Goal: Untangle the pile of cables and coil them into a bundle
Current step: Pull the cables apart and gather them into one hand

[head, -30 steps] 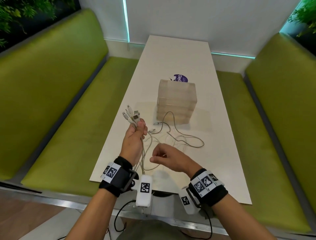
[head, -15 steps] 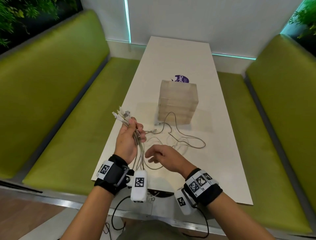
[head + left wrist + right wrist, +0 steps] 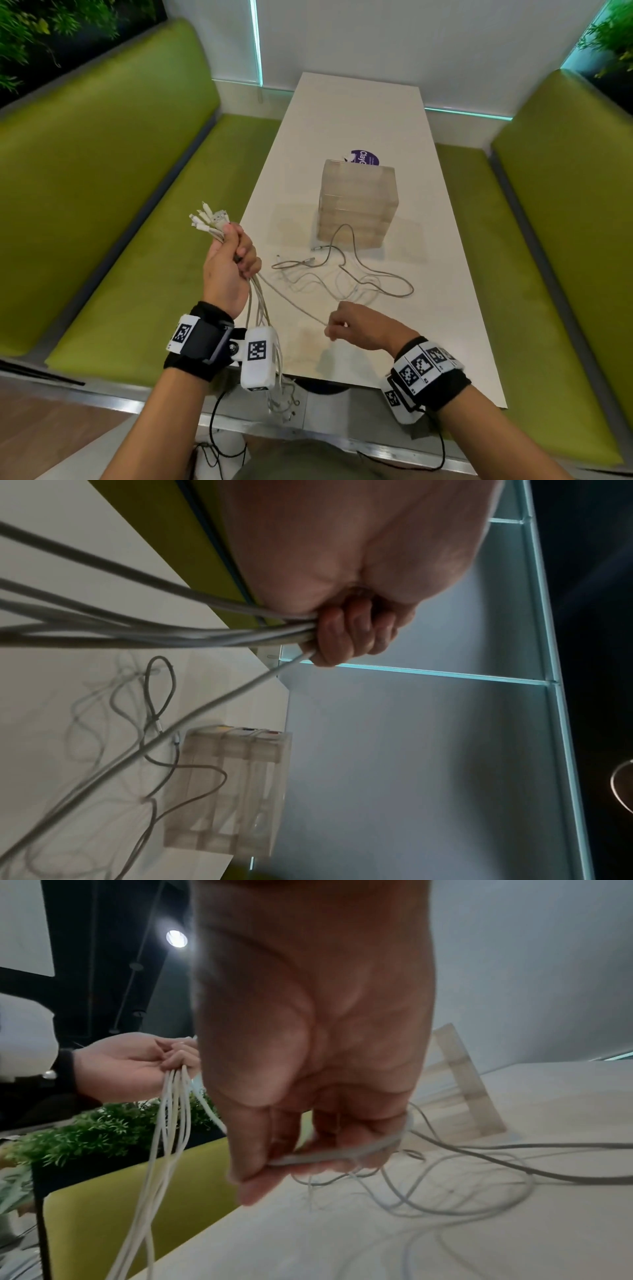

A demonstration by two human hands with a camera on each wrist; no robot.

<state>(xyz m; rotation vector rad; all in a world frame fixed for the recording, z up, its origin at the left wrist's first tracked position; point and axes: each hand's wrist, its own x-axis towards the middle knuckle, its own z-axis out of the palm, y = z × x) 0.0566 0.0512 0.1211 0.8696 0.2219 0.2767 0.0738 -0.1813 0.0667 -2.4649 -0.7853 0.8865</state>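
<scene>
White cable bundle (image 3: 219,228) is clenched in the left hand (image 3: 227,270), raised off the white table's (image 3: 445,308) 9 o'clock edge. Right hand (image 3: 359,329) pinches one taut grey strand (image 3: 291,301). Loose tangled cables (image 3: 342,274) lie near the translucent plastic box (image 3: 358,202) at 12 o'clock.

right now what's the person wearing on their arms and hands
Both hands are bare, no gloves or sleeves. Each wrist carries a black band edged with white square-patterned marker tags. A white boxy camera unit with the same kind of tag hangs under each wrist, trailing a thin black wire.
</scene>
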